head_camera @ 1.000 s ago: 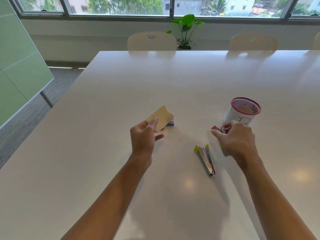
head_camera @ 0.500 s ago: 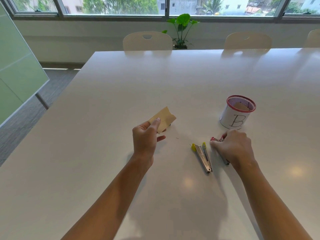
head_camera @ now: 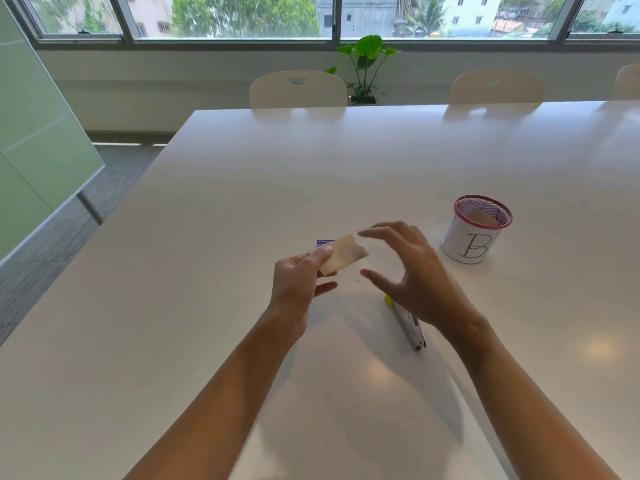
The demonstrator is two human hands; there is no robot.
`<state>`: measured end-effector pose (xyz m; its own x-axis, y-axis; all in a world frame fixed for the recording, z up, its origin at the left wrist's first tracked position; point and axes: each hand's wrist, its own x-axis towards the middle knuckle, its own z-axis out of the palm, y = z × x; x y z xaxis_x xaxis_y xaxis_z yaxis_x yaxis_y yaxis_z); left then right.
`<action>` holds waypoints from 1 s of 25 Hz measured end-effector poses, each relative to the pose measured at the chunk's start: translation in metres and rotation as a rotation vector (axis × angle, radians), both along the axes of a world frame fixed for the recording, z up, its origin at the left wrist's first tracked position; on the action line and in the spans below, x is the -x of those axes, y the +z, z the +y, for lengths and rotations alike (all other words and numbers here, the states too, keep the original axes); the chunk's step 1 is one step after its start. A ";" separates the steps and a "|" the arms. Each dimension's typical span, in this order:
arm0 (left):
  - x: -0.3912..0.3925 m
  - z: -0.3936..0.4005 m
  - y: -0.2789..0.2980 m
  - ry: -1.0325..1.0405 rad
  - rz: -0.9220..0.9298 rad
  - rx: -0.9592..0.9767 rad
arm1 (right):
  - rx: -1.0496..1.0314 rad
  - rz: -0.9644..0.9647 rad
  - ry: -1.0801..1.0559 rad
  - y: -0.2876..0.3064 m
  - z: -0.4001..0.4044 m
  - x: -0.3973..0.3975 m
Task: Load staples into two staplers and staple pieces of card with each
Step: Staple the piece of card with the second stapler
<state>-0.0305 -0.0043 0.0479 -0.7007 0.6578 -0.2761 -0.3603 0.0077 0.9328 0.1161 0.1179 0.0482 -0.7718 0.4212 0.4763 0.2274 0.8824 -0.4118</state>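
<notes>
the left hand (head_camera: 298, 285) pinches a tan card (head_camera: 343, 254) by its near end, above the white table (head_camera: 242, 202). at the card's 3 o'clock the right hand (head_camera: 412, 282) hovers with fingers spread, holding nothing. a yellow-tipped stapler (head_camera: 410, 327) lies partly under it; a pot marked b (head_camera: 474, 233) stands at 2 o'clock.
</notes>
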 end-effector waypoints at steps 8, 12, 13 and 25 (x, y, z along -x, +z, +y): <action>0.002 -0.003 -0.003 -0.081 -0.022 -0.026 | -0.034 0.085 0.149 -0.003 -0.007 0.017; 0.001 -0.001 -0.001 -0.085 0.044 -0.031 | 0.007 0.096 0.119 -0.001 -0.008 0.020; 0.000 -0.001 -0.001 -0.101 0.069 -0.038 | 0.036 0.113 0.115 0.000 -0.008 0.020; -0.003 -0.004 -0.001 -0.069 0.094 -0.058 | 0.969 0.274 0.105 0.000 -0.013 0.021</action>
